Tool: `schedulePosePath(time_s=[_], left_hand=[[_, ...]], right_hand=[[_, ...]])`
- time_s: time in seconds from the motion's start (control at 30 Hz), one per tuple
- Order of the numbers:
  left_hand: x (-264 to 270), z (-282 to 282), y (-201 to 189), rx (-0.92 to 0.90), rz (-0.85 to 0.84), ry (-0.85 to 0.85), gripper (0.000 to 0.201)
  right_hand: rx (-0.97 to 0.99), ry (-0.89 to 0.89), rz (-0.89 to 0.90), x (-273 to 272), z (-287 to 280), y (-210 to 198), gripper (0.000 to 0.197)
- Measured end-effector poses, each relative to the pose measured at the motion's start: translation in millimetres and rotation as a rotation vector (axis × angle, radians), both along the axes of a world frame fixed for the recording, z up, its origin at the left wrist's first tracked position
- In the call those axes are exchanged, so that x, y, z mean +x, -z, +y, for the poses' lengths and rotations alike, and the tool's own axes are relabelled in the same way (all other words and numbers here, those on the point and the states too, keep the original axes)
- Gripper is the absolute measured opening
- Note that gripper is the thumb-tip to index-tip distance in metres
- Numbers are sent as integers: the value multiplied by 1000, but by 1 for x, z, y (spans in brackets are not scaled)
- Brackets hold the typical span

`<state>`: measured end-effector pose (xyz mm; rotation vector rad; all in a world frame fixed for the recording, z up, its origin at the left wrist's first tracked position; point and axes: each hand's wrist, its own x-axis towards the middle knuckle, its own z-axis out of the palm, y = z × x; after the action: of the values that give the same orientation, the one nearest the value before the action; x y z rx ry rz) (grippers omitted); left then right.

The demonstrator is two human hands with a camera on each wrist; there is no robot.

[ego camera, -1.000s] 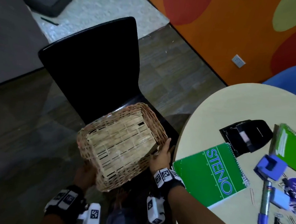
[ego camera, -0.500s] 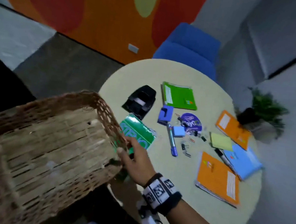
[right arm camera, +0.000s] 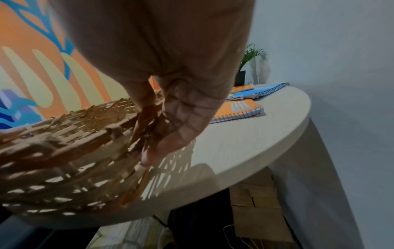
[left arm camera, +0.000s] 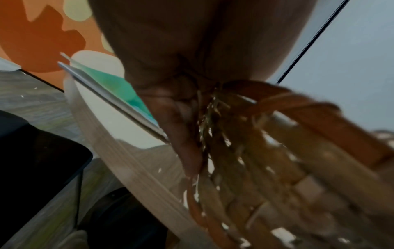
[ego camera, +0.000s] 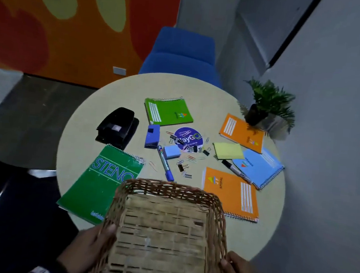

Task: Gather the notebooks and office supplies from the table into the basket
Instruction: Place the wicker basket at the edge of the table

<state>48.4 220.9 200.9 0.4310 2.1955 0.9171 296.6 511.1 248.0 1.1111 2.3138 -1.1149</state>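
Observation:
An empty wicker basket is over the near edge of the round table, overlapping the green STENO notebook. My left hand grips its left rim and my right hand grips its right rim. In the wrist views a thumb lies over the weave and fingers run down the outside. Spread on the table are a green spiral notebook, two orange notebooks, a blue notebook, yellow sticky notes, a black hole punch, a blue marker, a black marker and loose clips.
A potted plant stands at the table's far right by the grey wall. A blue chair is behind the table. A black chair is at my lower left. Brown boxes lie under the table.
The basket came up off the black chair and swung right to the table's near edge. Both hands stayed on its rims. The view turned from the chair to the table.

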Motion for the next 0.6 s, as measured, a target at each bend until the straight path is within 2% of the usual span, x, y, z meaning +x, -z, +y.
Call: schedulePosePath(time_s=[0.03, 0.1, 0.13, 0.17, 0.23, 0.27, 0.37, 0.43, 0.5, 0.53, 0.6], left_hand=[[1, 6, -5, -7, 2, 13, 26], [1, 10, 8, -21, 18, 10, 46], [0, 11, 12, -27, 31, 17, 51], [0, 14, 8, -38, 26, 22, 50], [-2, 16, 6, -41, 12, 14, 42], [-4, 17, 7, -26, 5, 6, 42], [-13, 24, 2, -23, 0, -21, 48], [-17, 26, 5, -25, 5, -32, 62], [-17, 28, 8, -31, 16, -45, 75], [-16, 28, 9, -29, 23, -52, 72], [-12, 28, 8, -37, 29, -72, 57]], right_hand=[[11, -18, -10, 2, 0, -2, 47], [30, -17, 13, 7, 3, 4, 87], [13, -12, 22, 7, 3, 3, 99], [-27, -14, 9, 5, 4, 0, 98], [-44, -34, -72, 1, 4, -2, 71], [-60, -28, -79, -1, 7, -1, 64], [-48, -44, -13, -4, 14, 11, 57], [-41, -62, 5, -6, 21, 20, 58], [-43, -59, 44, -10, 26, 22, 45], [-45, -66, 44, -10, 28, 24, 38], [-45, -65, 68, -11, 29, 24, 36]])
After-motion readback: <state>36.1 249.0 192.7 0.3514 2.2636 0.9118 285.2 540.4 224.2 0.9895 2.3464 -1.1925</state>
